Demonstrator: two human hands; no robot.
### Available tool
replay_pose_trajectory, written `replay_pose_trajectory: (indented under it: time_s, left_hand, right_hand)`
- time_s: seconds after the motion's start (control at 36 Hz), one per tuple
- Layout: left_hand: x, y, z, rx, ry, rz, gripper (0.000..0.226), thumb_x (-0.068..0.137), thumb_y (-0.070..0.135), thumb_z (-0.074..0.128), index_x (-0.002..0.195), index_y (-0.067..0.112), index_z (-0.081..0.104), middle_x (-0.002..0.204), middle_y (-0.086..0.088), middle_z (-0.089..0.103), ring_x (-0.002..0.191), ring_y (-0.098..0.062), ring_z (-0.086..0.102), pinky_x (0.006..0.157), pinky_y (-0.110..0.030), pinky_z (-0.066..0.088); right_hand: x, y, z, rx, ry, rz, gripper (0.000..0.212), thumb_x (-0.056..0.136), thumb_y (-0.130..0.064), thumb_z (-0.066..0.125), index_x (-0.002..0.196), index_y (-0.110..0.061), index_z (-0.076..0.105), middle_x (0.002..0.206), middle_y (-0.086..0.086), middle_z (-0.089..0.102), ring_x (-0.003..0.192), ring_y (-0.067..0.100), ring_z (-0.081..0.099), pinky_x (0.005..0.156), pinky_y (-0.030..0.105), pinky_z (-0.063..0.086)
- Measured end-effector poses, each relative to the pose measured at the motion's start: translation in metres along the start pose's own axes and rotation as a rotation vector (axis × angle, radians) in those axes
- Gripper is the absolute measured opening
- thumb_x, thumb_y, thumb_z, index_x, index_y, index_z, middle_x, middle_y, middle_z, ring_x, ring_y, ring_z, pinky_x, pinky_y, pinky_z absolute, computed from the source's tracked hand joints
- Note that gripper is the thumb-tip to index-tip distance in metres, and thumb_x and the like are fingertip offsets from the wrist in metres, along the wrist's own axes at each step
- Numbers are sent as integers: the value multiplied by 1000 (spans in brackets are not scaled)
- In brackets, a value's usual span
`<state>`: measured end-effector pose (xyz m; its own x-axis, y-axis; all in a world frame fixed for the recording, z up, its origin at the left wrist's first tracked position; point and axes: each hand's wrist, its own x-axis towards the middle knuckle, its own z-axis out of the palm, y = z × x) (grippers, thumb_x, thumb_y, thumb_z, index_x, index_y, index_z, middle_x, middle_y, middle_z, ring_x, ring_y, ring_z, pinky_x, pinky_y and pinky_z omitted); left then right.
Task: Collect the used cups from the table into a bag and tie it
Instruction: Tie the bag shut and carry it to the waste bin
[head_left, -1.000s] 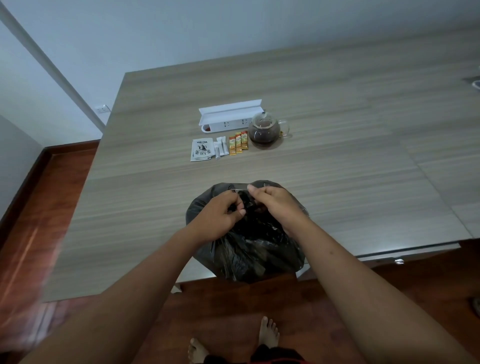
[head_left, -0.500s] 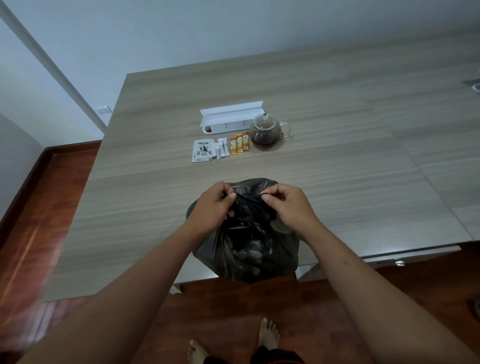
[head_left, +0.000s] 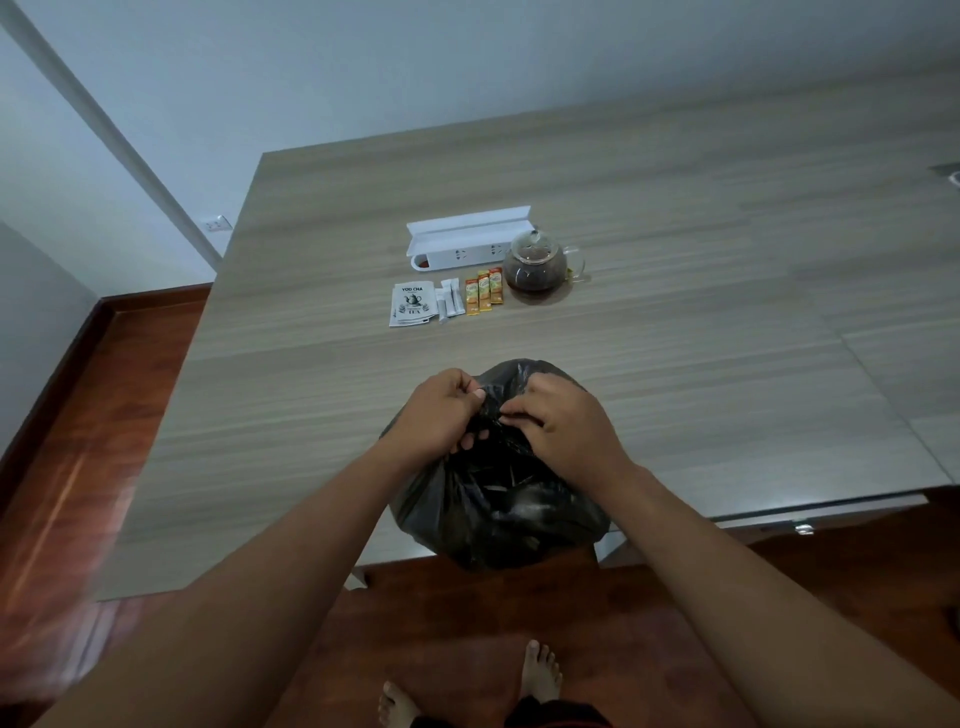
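Note:
A bulging black plastic bag (head_left: 498, 514) stands at the near edge of the wooden table (head_left: 675, 364) and hangs partly over it. My left hand (head_left: 439, 410) and my right hand (head_left: 563, 423) meet at the bag's top, each pinching a bunch of the gathered black plastic. The two hands are close together, fingers curled round the bag's mouth. No cups show on the table; the bag's contents are hidden by the dark plastic.
Farther back on the table lie a glass teapot (head_left: 535, 265) with dark tea, a white power strip (head_left: 467, 244), orange sachets (head_left: 483, 291), white sachets (head_left: 449, 301) and tea packets (head_left: 413, 306). My bare feet (head_left: 540, 675) stand on the reddish wooden floor below the table edge.
The hands parted slightly half a second ago with the plastic stretched between them; now they have come back together over the bag's top, still gripping the plastic.

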<state>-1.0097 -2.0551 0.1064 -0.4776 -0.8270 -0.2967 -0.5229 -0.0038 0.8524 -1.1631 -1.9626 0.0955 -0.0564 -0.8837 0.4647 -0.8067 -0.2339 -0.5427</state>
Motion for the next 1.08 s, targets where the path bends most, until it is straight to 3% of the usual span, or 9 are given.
replay_pose_trajectory:
  time_s: [0.22,0.42,0.56,0.67,0.72,0.81,0.92,1.0,1.08]
  left_hand:
    - [-1,11,-3,-3,-88,-53,15,102,21,45,89,13,50,53,-6,65,36,-15,52,36,-22,38]
    - [1,17,-7,16,-162,-74,15,100,20,46,90,11,53,52,-7,64,35,-15,49,36,-22,37]
    - [4,21,-11,-3,-214,-90,4,94,11,54,98,10,54,54,-6,64,38,-14,50,37,-21,38]
    - [1,22,-26,-108,-350,30,34,83,-12,64,103,9,45,74,-8,58,59,-16,52,52,-24,43]
    - [-2,20,-31,52,-364,173,29,80,-11,69,92,10,54,78,-5,57,70,-16,54,67,-29,46]
    - [-3,17,-28,318,-199,346,22,77,-4,73,71,17,70,84,-1,64,79,-12,63,80,-30,50]
    - [-8,11,-22,402,-1,405,28,77,-8,65,76,17,79,102,-1,66,98,-14,62,85,-22,48]
    - [-12,4,-19,312,7,387,13,85,8,67,81,13,79,115,1,63,109,-12,58,92,-19,42]
    - [-14,2,-13,253,-82,325,33,84,51,68,84,19,75,124,6,58,114,-6,54,96,-24,42]
  right_hand:
    - [-5,8,-11,-195,59,-301,4,85,-8,74,86,-6,76,67,5,56,62,23,54,50,38,47]
    - [-3,0,-10,-297,-220,-307,21,84,-5,71,105,-3,73,79,8,58,70,24,55,52,31,45]
    - [13,-3,-7,-222,-455,30,21,93,-14,56,103,-15,73,95,2,53,93,24,55,67,31,40]
    - [35,4,-19,58,-646,403,20,97,-19,57,106,-15,74,104,3,68,100,20,61,83,31,46]
    - [39,8,-26,322,-706,566,18,97,-13,56,99,-13,74,90,7,70,83,18,62,75,33,48]
    - [43,12,-30,628,-734,771,22,99,-5,51,87,-12,68,71,3,58,63,12,49,54,25,43]
    - [45,12,-25,809,-688,936,26,99,-2,45,84,-14,63,69,1,52,60,9,42,47,18,38]
    - [45,11,-20,857,-642,970,25,99,-2,43,86,-15,60,70,1,50,57,8,39,47,17,39]
    - [44,12,-13,889,-584,990,29,100,-4,43,80,-17,60,68,1,50,57,8,40,49,19,39]
